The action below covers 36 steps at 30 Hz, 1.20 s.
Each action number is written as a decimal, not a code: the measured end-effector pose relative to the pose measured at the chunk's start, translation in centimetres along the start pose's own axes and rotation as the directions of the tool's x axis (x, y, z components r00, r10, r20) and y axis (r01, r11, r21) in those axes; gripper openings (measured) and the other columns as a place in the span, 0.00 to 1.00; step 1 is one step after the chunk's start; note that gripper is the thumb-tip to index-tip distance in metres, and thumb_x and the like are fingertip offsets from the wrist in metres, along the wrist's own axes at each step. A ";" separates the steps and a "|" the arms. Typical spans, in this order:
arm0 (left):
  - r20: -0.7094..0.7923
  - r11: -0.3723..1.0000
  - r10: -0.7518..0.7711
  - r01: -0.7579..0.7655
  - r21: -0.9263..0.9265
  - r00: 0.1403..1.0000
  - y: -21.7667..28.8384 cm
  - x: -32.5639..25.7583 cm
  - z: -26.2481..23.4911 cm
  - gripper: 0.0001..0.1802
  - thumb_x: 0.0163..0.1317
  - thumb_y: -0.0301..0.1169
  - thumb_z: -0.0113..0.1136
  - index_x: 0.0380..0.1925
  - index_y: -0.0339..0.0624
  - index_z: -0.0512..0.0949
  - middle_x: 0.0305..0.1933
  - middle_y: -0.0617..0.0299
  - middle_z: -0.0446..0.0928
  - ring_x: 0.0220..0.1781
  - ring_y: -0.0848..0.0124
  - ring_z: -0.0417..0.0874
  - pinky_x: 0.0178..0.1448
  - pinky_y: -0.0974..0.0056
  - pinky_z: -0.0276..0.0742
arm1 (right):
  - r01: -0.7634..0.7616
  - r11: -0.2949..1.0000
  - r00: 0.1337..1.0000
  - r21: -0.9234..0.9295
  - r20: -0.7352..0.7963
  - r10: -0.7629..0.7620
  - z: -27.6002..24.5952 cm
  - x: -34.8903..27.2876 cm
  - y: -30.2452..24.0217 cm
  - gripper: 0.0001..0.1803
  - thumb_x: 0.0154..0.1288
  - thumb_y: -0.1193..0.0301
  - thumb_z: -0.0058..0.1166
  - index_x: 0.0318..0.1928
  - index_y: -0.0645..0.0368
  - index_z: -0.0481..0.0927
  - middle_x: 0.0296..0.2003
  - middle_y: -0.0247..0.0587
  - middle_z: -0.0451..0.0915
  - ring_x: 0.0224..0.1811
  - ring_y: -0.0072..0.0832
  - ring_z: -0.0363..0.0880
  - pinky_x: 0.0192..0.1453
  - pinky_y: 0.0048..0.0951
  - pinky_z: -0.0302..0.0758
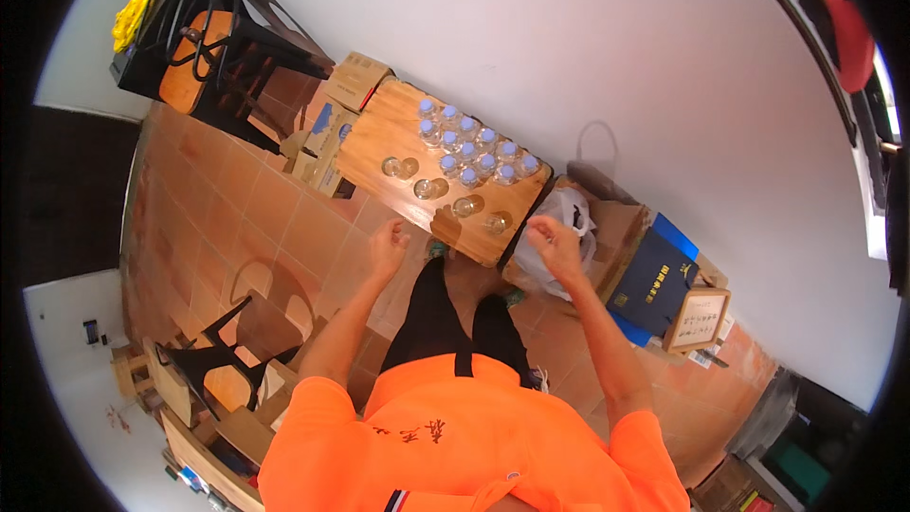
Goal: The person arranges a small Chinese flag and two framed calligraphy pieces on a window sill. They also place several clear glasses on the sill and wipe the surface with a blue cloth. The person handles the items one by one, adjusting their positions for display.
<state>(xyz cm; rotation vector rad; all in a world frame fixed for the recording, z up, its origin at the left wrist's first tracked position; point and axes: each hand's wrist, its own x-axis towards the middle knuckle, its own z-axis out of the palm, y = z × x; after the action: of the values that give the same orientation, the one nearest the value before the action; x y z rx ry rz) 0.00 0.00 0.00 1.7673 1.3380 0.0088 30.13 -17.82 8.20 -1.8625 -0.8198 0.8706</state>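
My left hand hovers in front of the wooden table, near its left front edge. Its fingers are loosely bent and apart, and I see nothing in them. Off the table's right front corner, my right hand is raised over a white plastic bag, also with loosely bent fingers and nothing visible in them. Several clear bottles with pale blue caps stand clustered toward the table's back right. Along the front runs a slanting row of several clear glasses, spaced apart, their shadows beside them.
Cardboard boxes stand left of the table. To the right are a dark blue folder and a wood-framed sign. Stacked chairs fill the far left; another chair stands behind me on the left. A white wall rises behind the table.
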 end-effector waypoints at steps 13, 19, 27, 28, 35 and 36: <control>0.097 0.877 0.358 -0.370 0.305 0.929 -4.1 16.4 3.9 0.38 0.52 0.25 0.67 0.64 0.56 0.64 0.70 0.45 0.56 0.68 0.47 0.63 0.65 0.51 0.70 | -0.220 0.723 0.976 -0.655 -0.148 0.162 15.5 5.8 16.6 0.43 0.50 0.72 0.67 0.67 0.54 0.60 0.63 0.55 0.61 0.61 0.53 0.66 0.63 0.44 0.68; 0.205 0.793 0.459 -0.503 0.344 0.864 -6.3 19.9 6.8 0.39 0.51 0.25 0.67 0.64 0.58 0.64 0.65 0.44 0.60 0.66 0.47 0.64 0.65 0.52 0.69 | -0.154 0.765 0.988 -0.626 -0.084 0.130 17.8 7.9 19.8 0.42 0.50 0.71 0.67 0.65 0.57 0.60 0.61 0.55 0.62 0.60 0.55 0.67 0.59 0.47 0.71; 0.241 0.754 0.477 -0.534 0.382 0.845 -7.7 22.3 7.9 0.27 0.52 0.26 0.65 0.53 0.48 0.68 0.50 0.47 0.68 0.52 0.47 0.73 0.50 0.49 0.77 | -0.075 0.792 0.996 -0.606 -0.077 0.035 17.5 8.2 20.6 0.28 0.50 0.73 0.65 0.51 0.61 0.68 0.46 0.58 0.68 0.46 0.57 0.75 0.46 0.49 0.76; 0.233 0.763 0.469 -0.524 0.379 0.852 -7.2 21.8 7.2 0.26 0.52 0.26 0.65 0.52 0.47 0.69 0.48 0.46 0.68 0.50 0.47 0.74 0.49 0.49 0.77 | -0.029 0.799 0.997 -0.601 -0.080 -0.024 16.9 7.7 19.6 0.28 0.49 0.73 0.64 0.51 0.62 0.68 0.46 0.58 0.68 0.45 0.57 0.75 0.44 0.49 0.77; 0.068 0.765 0.601 -0.598 0.238 0.796 -4.0 14.2 0.2 0.25 0.48 0.28 0.69 0.47 0.45 0.73 0.40 0.45 0.72 0.39 0.47 0.77 0.41 0.51 0.75 | -0.048 0.860 0.980 -0.508 -0.191 -0.058 10.1 0.1 6.2 0.31 0.50 0.68 0.66 0.54 0.59 0.68 0.45 0.56 0.70 0.43 0.55 0.74 0.45 0.47 0.75; 0.082 0.761 0.604 -0.604 0.235 0.793 -1.7 13.8 -1.6 0.25 0.47 0.29 0.70 0.47 0.45 0.73 0.40 0.47 0.73 0.38 0.50 0.77 0.41 0.52 0.75 | -0.029 0.869 0.975 -0.494 -0.204 -0.084 8.3 -1.1 3.6 0.31 0.50 0.67 0.66 0.54 0.60 0.68 0.45 0.55 0.70 0.42 0.53 0.75 0.44 0.45 0.76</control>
<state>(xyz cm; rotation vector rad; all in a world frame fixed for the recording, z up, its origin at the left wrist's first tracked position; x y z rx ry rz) 3.69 11.67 -6.68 2.3545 0.7264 0.2054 23.34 -16.43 2.28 -2.3370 -0.9912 0.4392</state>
